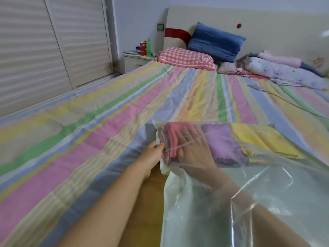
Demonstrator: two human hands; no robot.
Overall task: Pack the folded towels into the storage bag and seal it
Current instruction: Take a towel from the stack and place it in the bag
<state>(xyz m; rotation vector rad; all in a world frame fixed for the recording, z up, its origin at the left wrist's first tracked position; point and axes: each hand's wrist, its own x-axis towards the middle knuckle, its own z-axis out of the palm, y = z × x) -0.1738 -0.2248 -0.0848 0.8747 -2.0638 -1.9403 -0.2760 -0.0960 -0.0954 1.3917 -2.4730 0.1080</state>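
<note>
Your right hand (193,148) lies flat inside the bag (267,196), fingers straight on the red towel (171,133). Your left hand (153,152) pinches the bag's left edge. The towels (220,139) sit in a row across the bag's far end on the bed (89,132), and I judge its opening lies toward you.

storage bag (249,202) cut off below, right hand (192,147) hazy inside it
</note>
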